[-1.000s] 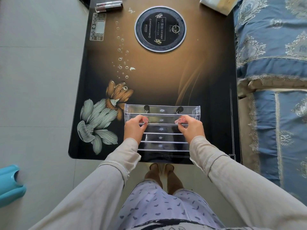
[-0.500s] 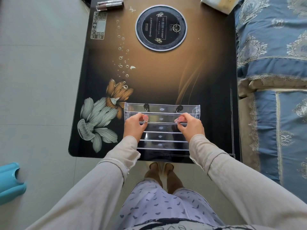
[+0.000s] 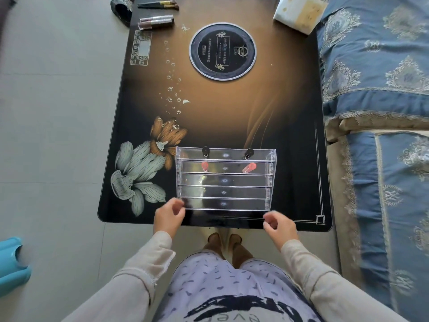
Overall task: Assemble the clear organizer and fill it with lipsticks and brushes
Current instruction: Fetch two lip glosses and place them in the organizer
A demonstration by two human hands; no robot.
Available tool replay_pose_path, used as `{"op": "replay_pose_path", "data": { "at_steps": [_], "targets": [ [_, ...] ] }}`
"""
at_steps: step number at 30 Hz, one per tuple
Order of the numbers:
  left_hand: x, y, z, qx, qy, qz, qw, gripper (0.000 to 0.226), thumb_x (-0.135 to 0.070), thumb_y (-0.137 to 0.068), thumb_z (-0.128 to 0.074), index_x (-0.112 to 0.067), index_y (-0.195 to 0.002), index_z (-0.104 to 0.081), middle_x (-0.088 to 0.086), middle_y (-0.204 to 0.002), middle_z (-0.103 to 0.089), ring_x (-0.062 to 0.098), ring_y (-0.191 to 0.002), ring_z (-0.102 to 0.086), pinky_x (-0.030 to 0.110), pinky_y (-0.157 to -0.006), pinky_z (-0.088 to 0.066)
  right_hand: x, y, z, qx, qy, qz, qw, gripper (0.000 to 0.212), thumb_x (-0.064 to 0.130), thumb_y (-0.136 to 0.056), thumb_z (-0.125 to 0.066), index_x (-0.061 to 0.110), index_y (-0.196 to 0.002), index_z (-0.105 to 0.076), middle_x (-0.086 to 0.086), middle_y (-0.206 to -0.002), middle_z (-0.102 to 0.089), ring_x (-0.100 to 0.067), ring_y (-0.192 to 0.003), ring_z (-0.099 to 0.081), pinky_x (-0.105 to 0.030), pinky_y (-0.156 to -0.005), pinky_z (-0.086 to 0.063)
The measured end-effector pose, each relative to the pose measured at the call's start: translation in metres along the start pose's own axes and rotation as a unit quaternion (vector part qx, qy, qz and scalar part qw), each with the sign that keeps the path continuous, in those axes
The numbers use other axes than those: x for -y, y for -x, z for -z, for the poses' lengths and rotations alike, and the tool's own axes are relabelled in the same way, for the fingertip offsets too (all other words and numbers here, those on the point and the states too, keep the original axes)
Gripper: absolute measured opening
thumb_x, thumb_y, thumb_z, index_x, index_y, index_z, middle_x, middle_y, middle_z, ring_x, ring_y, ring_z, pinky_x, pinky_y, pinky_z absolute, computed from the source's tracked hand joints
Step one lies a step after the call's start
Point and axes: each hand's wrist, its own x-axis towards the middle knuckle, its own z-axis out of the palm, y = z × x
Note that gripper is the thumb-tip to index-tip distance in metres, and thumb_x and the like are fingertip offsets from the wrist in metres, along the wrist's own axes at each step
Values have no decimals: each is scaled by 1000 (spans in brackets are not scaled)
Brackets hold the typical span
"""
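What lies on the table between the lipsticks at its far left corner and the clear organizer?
Nothing visible does. Between the lipsticks and the clear organizer there is only bare table with its printed pattern. The round plate sits to the right of that path.

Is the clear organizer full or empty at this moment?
Almost empty: the clear organizer holds only two small red pieces; lipsticks lie far away on the table.

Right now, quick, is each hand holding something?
Left hand: fingers curled at the clear organizer's front corner; too blurred to tell if it grips.
Right hand: loosely curled, holds nothing, so open.
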Motion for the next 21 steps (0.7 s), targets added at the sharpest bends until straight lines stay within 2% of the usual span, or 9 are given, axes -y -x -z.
{"op": "replay_pose_path", "data": {
  "at_steps": [2, 4, 6, 8, 9, 13, 15, 18, 21],
  "targets": [
    [25, 13, 0, 56, -24, 37, 997, 10, -5, -82, -60, -9, -86, -68, 13, -87, -71, 22, -76, -60, 22, -73, -40, -20, 10, -7, 46, 3, -50, 998, 14, 0, -83, -59, 0, -95, -67, -14, -92, -69, -15, -76, -53, -7, -56, -38],
    [50, 26, 1, 110, -65, 76, 989, 10, -7, -83, -58, -11, -84, -67, 12, -89, -70, 24, -82, -60, 25, -77, -42, -38, 19, -13, 72, 6, -90, 993, 13, -1, -84, -56, 4, -90, -66, -10, -88, -65, -16, -78, -53, -7, -54, -39],
    [69, 37, 3, 151, -111, 108, 976, 12, -8, -83, -56, -14, -81, -66, 9, -83, -65, 21, -77, -56, 27, -81, -47, -52, 25, -17, 84, -11, -127, 988, 13, -2, -84, -55, 8, -85, -63, -10, -88, -62, -19, -82, -54, -11, -62, -47],
    [78, 43, 8, 170, -142, 126, 967, 16, -9, -82, -54, -22, -73, -59, 7, -78, -61, 21, -74, -55, 29, -82, -49, -60, 29, -17, 89, -10, -157, 984, 12, -2, -84, -54, 8, -83, -61, -10, -87, -61, -20, -83, -53, -31, -81, -50],
    [80, 44, 10, 171, -144, 132, 966, 17, -9, -82, -54, -23, -72, -56, 6, -78, -60, 22, -74, -55, 30, -82, -49, -63, 31, -17, 90, -14, -173, 981, 11, -2, -84, -54, 7, -82, -60, -10, -87, -60, -21, -83, -53, -32, -83, -49],
    [75, 44, 17, 122, -81, 142, 979, 13, -8, -83, -54, -15, -78, -63, 13, -83, -64, 25, -78, -59, 29, -79, -47, -72, 33, -12, 124, -1, -198, 972, 13, 1, -85, -55, 1, -94, -65, -11, -90, -60, -22, -86, -54, -27, -82, -43],
    [72, 44, 17, 81, -30, 134, 987, 14, -7, -85, -54, -7, -89, -68, 17, -93, -69, 31, -87, -64, 32, -84, -48, -69, 29, -7, 166, 29, -190, 967, 13, 3, -87, -53, 4, -95, -63, -10, -93, -58, -21, -90, -53, -27, -85, -43],
    [68, 53, 16, 29, 28, 136, 990, 15, -8, -85, -55, -5, -91, -68, 19, -97, -70, 33, -94, -66, 35, -85, -49, -65, 17, 0, 197, 84, -158, 964, 9, 6, -89, -53, 5, -94, -60, -11, -93, -57, -22, -91, -53, -31, -90, -45],
    [73, 81, 5, -16, 88, 174, 981, 16, -7, -84, -54, -5, -91, -68, 19, -96, -71, 34, -93, -66, 35, -84, -50, -59, 8, 7, 207, 111, -118, 965, 11, 5, -88, -53, 9, -81, -60, -13, -90, -55, -24, -86, -51, -31, -78, -44]
  ]
}}
